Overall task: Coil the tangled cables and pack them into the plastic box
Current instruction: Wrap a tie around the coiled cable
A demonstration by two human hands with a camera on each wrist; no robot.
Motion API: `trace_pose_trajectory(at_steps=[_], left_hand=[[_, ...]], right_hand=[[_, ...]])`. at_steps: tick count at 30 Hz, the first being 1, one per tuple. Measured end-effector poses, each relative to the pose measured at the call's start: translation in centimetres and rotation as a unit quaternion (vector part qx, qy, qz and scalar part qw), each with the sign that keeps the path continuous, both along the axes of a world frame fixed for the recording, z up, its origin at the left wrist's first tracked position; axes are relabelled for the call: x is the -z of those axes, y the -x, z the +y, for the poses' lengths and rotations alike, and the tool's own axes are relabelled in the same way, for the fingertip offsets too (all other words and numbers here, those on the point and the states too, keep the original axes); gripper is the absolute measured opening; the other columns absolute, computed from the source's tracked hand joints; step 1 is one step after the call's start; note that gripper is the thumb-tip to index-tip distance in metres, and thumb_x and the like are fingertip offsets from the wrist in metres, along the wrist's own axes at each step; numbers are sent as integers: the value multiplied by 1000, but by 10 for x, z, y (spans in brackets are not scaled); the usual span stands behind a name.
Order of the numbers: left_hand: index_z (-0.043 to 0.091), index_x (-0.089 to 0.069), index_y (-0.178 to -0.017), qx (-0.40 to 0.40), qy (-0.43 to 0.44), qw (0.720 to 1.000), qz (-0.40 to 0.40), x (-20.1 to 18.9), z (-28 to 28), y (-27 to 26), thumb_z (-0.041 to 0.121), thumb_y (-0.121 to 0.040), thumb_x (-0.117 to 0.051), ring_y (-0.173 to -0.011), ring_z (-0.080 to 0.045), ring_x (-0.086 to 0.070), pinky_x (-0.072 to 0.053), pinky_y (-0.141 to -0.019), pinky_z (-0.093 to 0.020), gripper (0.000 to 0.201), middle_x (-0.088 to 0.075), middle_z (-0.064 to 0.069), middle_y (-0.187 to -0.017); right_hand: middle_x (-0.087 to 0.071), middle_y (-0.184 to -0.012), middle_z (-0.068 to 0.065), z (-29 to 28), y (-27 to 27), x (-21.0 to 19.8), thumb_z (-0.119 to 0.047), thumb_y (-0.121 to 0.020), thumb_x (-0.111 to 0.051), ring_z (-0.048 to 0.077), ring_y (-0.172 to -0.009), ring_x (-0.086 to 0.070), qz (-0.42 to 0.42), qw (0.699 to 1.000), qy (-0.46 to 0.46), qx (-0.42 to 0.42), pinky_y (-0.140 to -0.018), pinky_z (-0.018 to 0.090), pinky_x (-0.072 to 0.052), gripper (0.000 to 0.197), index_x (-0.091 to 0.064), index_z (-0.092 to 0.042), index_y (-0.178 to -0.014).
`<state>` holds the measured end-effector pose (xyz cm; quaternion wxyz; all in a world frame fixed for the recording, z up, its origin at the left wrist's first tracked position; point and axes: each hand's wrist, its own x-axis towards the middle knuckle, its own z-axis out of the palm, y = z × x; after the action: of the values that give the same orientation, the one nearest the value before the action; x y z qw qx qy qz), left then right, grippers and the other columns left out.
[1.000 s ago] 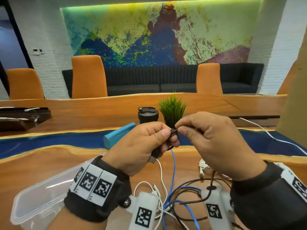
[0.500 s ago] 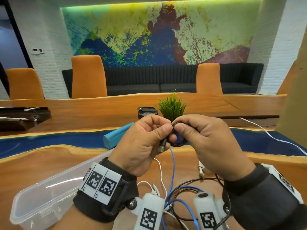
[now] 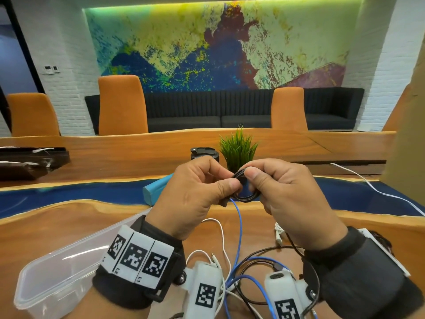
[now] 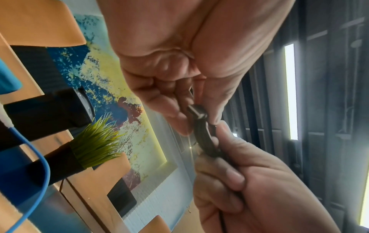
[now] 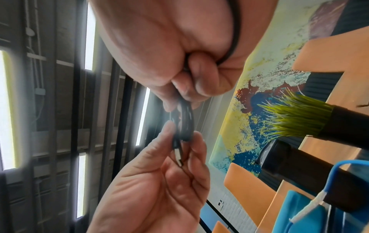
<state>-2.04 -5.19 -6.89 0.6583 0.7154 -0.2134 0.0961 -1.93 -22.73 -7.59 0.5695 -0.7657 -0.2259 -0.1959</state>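
Both hands are raised above the wooden table (image 3: 69, 217), working a small coil of black cable (image 3: 247, 196). My left hand (image 3: 220, 183) pinches the coil's left side together with its USB plug (image 4: 196, 111). My right hand (image 3: 251, 178) pinches the coil's top, and the loose black tail runs down under that wrist. The coil (image 4: 206, 141) shows between the fingertips in the left wrist view, and the coil (image 5: 185, 124) with its plug in the right wrist view. Blue (image 3: 239, 229), white (image 3: 222, 231) and black (image 3: 259, 252) cables lie tangled below. The clear plastic box (image 3: 57, 275) stands at lower left.
A potted grass plant (image 3: 238, 148) and a black tumbler (image 3: 204, 154) stand just behind my hands, with a light-blue case (image 3: 156, 188) to their left. A white cable (image 3: 377, 191) trails off to the right. Dark trays (image 3: 30, 160) sit far left.
The black cable has gone from a pinched strand to a small round loop between my fingers. Both hands have drifted slightly right and up; the plug now lies tucked under my left thumb.
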Motion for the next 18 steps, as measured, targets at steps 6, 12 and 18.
trace_pose_trajectory(at_steps=[6, 12, 18], left_hand=[[0, -67, -80, -94, -33, 994, -46, -5, 19, -8, 1, -82, -73, -62, -20, -65, -54, -55, -27, 7, -71, -19, -74], [4, -67, -77, -213, -38, 973, -80, -10, 51, -20, 3, -83, -74, -59, -19, -65, -57, -59, -30, 9, -71, -11, -70], [8, -66, -79, -204, 12, 978, -45, -10, 48, -18, 5, -86, -70, -68, -20, -65, -56, -63, -28, 9, -73, -14, -79]], right_hand=[[-64, -63, -18, -8, 0, -4, -17, -92, -63, -6, -57, -57, 30, 998, 61, -5, -52, 9, -42, 16, -72, -22, -104], [-64, -85, -16, -23, -12, 3, -22, -99, -53, 2, -83, -58, -47, 950, 272, 145, -73, 14, -44, 20, -71, -27, -106], [-56, -94, -6, -28, -22, 13, -35, -100, -45, 18, -95, -50, 1, 859, 464, 216, -81, 42, -50, 26, -70, -33, -106]])
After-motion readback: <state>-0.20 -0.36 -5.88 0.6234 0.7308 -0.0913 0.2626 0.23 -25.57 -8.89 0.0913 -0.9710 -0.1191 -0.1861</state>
